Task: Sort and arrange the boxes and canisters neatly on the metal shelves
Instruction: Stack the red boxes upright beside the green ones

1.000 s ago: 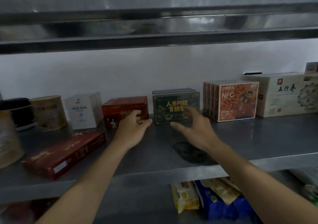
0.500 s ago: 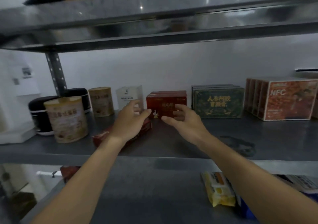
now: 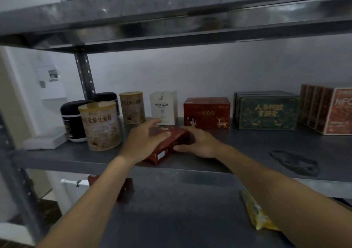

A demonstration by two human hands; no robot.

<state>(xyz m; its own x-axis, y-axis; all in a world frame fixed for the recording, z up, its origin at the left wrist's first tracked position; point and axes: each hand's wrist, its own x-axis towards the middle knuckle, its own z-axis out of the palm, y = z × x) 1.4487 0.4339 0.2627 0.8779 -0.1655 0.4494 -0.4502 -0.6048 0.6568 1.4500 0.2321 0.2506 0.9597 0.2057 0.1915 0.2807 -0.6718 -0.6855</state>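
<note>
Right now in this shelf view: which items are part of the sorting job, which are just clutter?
Job: flat red box held by left hand and right hand; beige canisters; black canisters; white box; upright red boxes; green boxes; orange boxes; metal shelf.
Lying about: white block; yellow packet below; dark stain.

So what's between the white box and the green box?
In the head view, upright red boxes with a deer picture stand between the white box and green box.
</note>
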